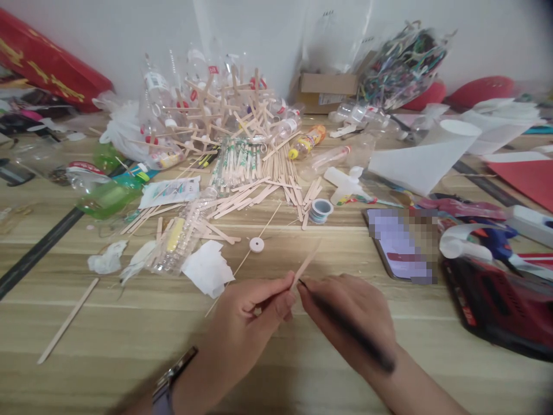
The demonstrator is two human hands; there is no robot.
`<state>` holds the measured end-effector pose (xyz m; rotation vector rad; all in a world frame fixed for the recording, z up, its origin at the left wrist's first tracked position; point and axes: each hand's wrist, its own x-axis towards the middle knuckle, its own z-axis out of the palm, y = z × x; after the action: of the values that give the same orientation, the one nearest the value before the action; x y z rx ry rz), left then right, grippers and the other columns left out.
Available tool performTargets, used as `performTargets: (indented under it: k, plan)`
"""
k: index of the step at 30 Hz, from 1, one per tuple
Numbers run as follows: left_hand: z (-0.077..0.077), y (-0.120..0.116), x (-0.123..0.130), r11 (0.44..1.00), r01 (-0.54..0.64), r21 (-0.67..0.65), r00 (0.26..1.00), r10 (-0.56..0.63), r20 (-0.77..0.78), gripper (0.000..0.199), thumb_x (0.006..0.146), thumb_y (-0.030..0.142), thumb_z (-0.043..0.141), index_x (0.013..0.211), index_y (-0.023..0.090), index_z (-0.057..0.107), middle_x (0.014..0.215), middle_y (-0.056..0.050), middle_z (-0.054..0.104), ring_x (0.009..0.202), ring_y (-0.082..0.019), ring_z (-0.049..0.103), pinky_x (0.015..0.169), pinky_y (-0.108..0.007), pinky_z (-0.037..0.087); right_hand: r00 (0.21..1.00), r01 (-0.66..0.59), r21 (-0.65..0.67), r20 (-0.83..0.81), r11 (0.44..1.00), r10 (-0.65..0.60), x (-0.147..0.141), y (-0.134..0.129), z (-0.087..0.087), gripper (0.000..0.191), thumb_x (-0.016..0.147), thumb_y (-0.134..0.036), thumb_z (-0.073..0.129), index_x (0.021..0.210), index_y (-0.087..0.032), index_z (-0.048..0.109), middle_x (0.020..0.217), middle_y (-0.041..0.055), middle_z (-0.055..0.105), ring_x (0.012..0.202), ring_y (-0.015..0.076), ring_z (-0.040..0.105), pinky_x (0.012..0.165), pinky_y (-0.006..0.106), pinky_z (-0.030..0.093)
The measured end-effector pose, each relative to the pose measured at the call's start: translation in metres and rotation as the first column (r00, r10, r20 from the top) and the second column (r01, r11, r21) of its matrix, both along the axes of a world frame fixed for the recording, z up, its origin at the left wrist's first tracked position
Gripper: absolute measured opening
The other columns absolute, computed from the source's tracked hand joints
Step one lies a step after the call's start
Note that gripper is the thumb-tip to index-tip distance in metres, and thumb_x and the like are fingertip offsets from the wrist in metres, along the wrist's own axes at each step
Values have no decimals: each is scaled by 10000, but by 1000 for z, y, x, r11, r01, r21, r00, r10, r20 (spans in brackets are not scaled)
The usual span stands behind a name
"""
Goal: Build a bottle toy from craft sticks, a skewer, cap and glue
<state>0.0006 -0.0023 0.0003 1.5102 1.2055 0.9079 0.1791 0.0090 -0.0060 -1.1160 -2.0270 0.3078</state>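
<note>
Near the table's middle front, my left hand [254, 317] pinches a flat wooden craft stick [306, 264] between thumb and fingers, its far end angled up to the right. My right hand [352, 314] is closed around a slim black tool [345, 328], smeared by motion; its thin dark tip is close against the stick. Whether that tool is a pen or a blade, I cannot tell. Beyond my hands, a thin wooden skewer [241, 265] passes by a small white disc [256, 245]. Another craft stick [68, 321] lies alone at the left.
Plastic bottles [158, 86] and loose sticks are heaped at the back. A torn white paper [209, 268], a thread spool [321, 211] and a phone [400, 242] lie ahead. A red and black case [501, 305] is at right, below a white paper cone [425, 155].
</note>
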Motion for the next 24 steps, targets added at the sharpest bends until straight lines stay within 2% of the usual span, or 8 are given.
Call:
performTargets:
  k: [4, 6, 7, 10, 12, 13, 18, 24]
  plan:
    - [-3, -1, -1, 991, 12, -130, 997, -2, 79, 287, 888, 407, 577, 836, 200, 769, 596, 15, 610, 500, -104, 493, 453, -198, 393, 993, -25, 215, 120, 976, -1, 1, -1, -2, 192, 936, -189, 493, 859, -201, 668, 620, 27, 686, 527, 144, 606, 507, 278, 395]
    - [-4, 0, -1, 994, 15, -112, 994, -3, 106, 272, 884, 395, 586, 900, 200, 777, 602, 14, 615, 507, -101, 498, 464, -196, 401, 996, 3, -73, -94, 997, -10, -4, -3, 1, 201, 908, -253, 539, 723, -216, 607, 564, 4, 644, 489, 135, 576, 483, 258, 410]
    - [-4, 0, -2, 996, 10, -93, 993, 1, 118, 260, 877, 380, 598, 935, 200, 777, 614, 11, 627, 524, -102, 514, 484, -196, 417, 970, -40, -289, -241, 957, -32, -8, -3, 3, 225, 895, -305, 554, 687, -221, 570, 525, -11, 609, 451, 128, 545, 449, 248, 400]
    - [-3, 2, -1, 996, 16, -87, 981, 1, 195, 255, 852, 330, 628, 1022, 190, 759, 674, -1, 676, 609, -117, 582, 571, -204, 475, 770, -422, -697, -613, 579, -178, -16, -3, 6, 298, 847, -479, 566, 708, -220, 522, 387, -67, 471, 314, 93, 389, 344, 218, 293]
    - [-2, 4, 0, 991, 36, -130, 963, 0, 270, 262, 848, 317, 632, 1044, 182, 741, 704, -6, 688, 644, -121, 606, 604, -208, 495, 642, -616, -690, -720, 381, -265, -18, -1, 6, 361, 796, -549, 597, 708, -211, 509, 324, -90, 409, 270, 65, 294, 327, 202, 235]
    - [-2, 5, 1, 987, 47, -153, 954, 2, 299, 249, 852, 317, 630, 1031, 178, 735, 703, -4, 685, 641, -117, 605, 603, -206, 497, 608, -651, -677, -736, 343, -297, -18, 0, 5, 381, 772, -562, 621, 695, -209, 501, 309, -92, 398, 265, 57, 277, 326, 196, 222]
    - [-2, 9, 1, 973, -17, -232, 902, 115, 416, 194, 870, 358, 635, 913, 170, 646, 649, 24, 643, 559, -81, 563, 547, -179, 461, 655, -555, -742, -669, 377, -351, -15, 3, 0, 362, 752, -511, 687, 709, -206, 497, 365, -78, 500, 292, 61, 368, 334, 167, 291]
    - [1, 7, 1, 958, 50, -282, 916, 68, 394, 308, 885, 413, 596, 1059, 160, 586, 620, 41, 600, 530, -82, 540, 519, -184, 433, 801, -279, -707, -545, 650, -248, -11, -1, 7, 307, 822, -463, 623, 702, -202, 513, 425, -44, 543, 364, 89, 450, 380, 198, 338]
